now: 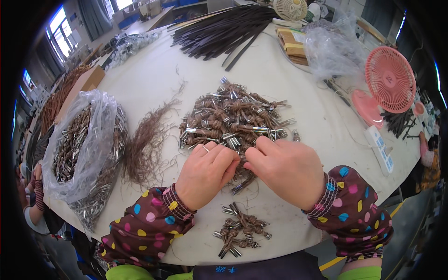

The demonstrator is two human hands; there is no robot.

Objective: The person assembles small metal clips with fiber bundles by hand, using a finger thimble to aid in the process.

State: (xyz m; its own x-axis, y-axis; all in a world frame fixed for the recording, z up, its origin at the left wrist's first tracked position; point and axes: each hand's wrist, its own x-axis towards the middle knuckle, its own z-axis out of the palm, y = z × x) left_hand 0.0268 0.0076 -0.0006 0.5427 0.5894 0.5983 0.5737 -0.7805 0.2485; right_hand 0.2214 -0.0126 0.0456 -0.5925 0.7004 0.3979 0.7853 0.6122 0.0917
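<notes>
My left hand [207, 172] and my right hand [283, 170] meet at the near edge of a large pile of knotted brown cords [228, 116] with shiny metal tips. Both are closed in a pinch, thumbs and fingertips almost touching. Between and just below them shows a knotted brown cord [243, 178], mostly covered by the fingers; its exact hold is hidden. Closer to me, between my forearms, lies a small heap of similar cords [240, 231]. A ring is on one left finger.
At left stands a clear plastic bag [100, 135] full of cords, beside a tangle of loose brown threads [147, 144]. Dark strips [219, 30] lie at the far side. A pink fan [389, 79] and a white power strip [379, 149] are at right. Other people sit at both sides.
</notes>
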